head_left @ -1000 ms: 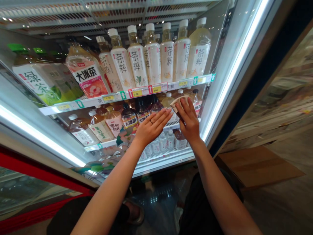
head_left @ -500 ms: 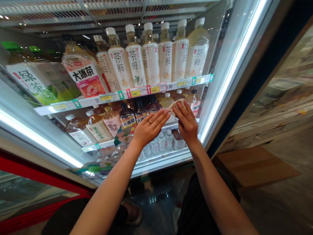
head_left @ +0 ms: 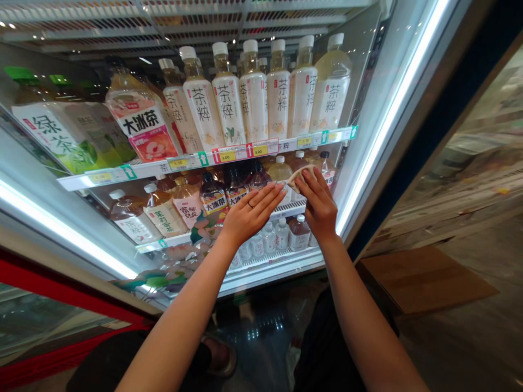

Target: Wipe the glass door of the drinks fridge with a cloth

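Our left hand (head_left: 252, 213) is spread flat and open against the clear glass cooler door (head_left: 370, 136), just beside the pale cream folded cloth (head_left: 301, 175), which our curled right hand (head_left: 319, 206) pinches against the pane.

Forearms (head_left: 182, 321) were bare, a thin ring (head_left: 251, 204) sat on the left hand (head_left: 250, 215), dark shorts or trousers (head_left: 333, 343) were worn, a sandal (head_left: 225, 363) was on one foot
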Tool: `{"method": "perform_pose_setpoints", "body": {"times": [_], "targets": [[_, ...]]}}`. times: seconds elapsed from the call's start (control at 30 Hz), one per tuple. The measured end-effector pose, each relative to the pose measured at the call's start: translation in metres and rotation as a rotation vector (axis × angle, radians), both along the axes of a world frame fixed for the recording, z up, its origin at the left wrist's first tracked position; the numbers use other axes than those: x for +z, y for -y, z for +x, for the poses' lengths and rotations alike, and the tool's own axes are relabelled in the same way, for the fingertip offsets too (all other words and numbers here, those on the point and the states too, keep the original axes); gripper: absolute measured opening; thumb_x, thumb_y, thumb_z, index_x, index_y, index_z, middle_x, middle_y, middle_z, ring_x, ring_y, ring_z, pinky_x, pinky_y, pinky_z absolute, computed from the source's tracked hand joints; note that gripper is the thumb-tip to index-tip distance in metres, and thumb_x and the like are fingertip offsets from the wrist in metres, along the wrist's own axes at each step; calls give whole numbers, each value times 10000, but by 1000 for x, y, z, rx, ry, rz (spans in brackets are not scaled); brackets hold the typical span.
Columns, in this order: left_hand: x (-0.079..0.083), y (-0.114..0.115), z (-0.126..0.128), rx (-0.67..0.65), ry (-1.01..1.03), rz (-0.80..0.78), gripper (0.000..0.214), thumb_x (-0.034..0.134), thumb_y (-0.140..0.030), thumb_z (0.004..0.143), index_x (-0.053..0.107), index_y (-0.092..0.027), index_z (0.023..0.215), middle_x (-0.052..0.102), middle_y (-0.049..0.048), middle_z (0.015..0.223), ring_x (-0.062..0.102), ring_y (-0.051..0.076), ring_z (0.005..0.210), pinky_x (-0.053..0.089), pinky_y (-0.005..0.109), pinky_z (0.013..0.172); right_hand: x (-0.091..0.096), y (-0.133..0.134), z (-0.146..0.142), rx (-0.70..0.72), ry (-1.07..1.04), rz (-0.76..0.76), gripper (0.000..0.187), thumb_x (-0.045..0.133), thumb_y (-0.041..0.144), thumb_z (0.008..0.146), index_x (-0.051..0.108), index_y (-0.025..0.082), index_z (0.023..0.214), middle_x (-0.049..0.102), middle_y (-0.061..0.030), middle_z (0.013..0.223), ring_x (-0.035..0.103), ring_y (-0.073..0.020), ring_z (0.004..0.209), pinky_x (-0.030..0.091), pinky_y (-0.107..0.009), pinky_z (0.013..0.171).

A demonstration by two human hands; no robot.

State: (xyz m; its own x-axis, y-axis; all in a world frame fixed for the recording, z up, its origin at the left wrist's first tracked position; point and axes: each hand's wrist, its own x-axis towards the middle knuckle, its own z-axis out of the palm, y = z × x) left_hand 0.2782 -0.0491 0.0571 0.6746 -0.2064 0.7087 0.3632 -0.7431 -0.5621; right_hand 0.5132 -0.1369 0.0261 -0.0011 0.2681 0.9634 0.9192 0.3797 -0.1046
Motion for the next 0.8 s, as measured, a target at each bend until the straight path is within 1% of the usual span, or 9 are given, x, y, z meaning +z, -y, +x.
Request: {"method": "perform_pose_setpoints", "body": {"times": [0.07, 0.13, 0.2, 0.27, 0.43, 0.57, 0.63, 0.73, 0.8], "targets": [[0, 0, 0, -4, 12, 17, 668, 483, -116, 1113, 286, -117, 1751, 513, 72, 1678, 335, 158, 1647, 115, 332, 1426, -5, -2, 2, -60, -33, 32, 713, 413, 108, 1098, 385, 493, 1697, 482, 95, 1743, 361, -237, 1669, 383, -562, 1372], [0, 0, 0, -8, 6, 10, 688, 490, -112, 1107, 264, -119, 1757, 518, 73, 1677, 332, 157, 1650, 149, 332, 1424, -6, -5, 3, -98, -68, 46, 718, 383, 109, 1104, 356, 489, 1712, 436, 96, 1771, 320, -234, 1685, 362, -576, 1379], [0, 0, 0, -8, -6, -5, 703, 490, -109, 1104, 244, -126, 1763, 516, 76, 1680, 333, 159, 1651, 200, 332, 1417, -3, -7, 3, -94, -82, 48, 742, 367, 104, 1104, 307, 504, 1726, 368, 111, 1802, 268, -234, 1702, 326, -593, 1390], [0, 0, 0, -5, -7, 2, 690, 483, -111, 1107, 259, -124, 1759, 514, 76, 1682, 335, 163, 1650, 208, 333, 1416, -1, -6, 3, -69, -71, 37, 768, 360, 91, 1100, 274, 520, 1731, 338, 124, 1813, 241, -233, 1710, 307, -600, 1395], [0, 0, 1, 2, 18, 50, 628, 468, -121, 1119, 335, -111, 1733, 510, 68, 1681, 334, 165, 1648, 139, 335, 1427, -5, -4, 8, -67, -41, 7, 770, 389, 77, 1091, 319, 521, 1716, 402, 115, 1786, 288, -226, 1696, 333, -567, 1392], [0, -1, 1, -2, 9, 26, 665, 477, -112, 1110, 295, -124, 1749, 502, 69, 1688, 340, 163, 1648, 188, 333, 1422, -8, -4, 6, -109, -103, 42, 786, 372, 57, 1077, 303, 490, 1730, 356, 106, 1809, 250, -233, 1707, 320, -574, 1395], [-1, -1, 1, 1, 3, 19, 666, 469, -107, 1109, 294, -132, 1751, 491, 71, 1695, 344, 167, 1646, 215, 333, 1416, -7, -2, 1, -82, -65, 42, 801, 357, 45, 1070, 297, 492, 1732, 373, 112, 1800, 261, -224, 1704, 338, -561, 1391], [-1, -2, 1, 2, 11, 34, 653, 475, -118, 1113, 308, -114, 1744, 487, 75, 1696, 334, 173, 1649, 197, 338, 1420, -6, 0, -7, -30, 29, 12, 794, 352, 50, 1073, 304, 496, 1728, 429, 115, 1772, 305, -212, 1690, 375, -542, 1378], [-1, -2, 1, -3, 15, 30, 661, 479, -125, 1114, 292, -114, 1748, 487, 75, 1695, 334, 171, 1650, 197, 339, 1421, -7, 0, -5, -55, 26, 7, 789, 352, 56, 1076, 301, 495, 1730, 427, 109, 1775, 302, -212, 1692, 371, -548, 1379]]}}
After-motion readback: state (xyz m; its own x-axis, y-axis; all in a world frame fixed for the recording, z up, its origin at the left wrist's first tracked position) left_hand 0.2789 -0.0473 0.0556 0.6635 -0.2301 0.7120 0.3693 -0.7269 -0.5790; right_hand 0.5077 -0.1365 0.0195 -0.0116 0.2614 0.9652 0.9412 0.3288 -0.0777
